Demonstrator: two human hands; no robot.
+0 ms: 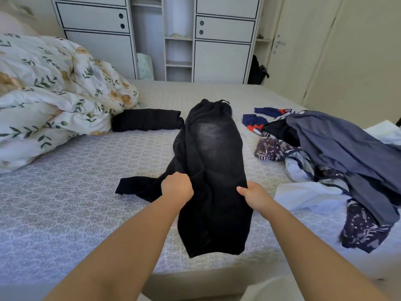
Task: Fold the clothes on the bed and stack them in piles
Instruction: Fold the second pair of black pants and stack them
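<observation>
Here, near to far, places given from the two grips.
Left hand (176, 187): fingers curled tight, bunching the left edge of the long black knit garment (211, 170) partway up its length.
Right hand (252, 195): pinches the garment's right edge, thumb lying on top of the cloth, the other fingers tucked out of sight beneath.
Garment: lies flat on the bed's grey-white patterned cover (65, 192), running lengthwise away from the person; its near hem lies nearer than both hands, close to the mattress edge.
Sleeve (138, 186): a black sleeve spreads out sideways just left of the left hand, flat on the cover.
Unfolded pile (325, 153): to the right of the right hand, a loose heap of slate-blue, white and dark printed clothes, apart from the garment.
Folded piece (147, 119): beyond the left hand, a black folded bundle lies beside the garment's far half; whether they touch I cannot tell.
Duvet (54, 90): a white floral-print duvet is heaped beyond and left of the bundle.
Wardrobe (156, 38): a white cabinet with dark-trimmed doors stands behind the bed.
</observation>
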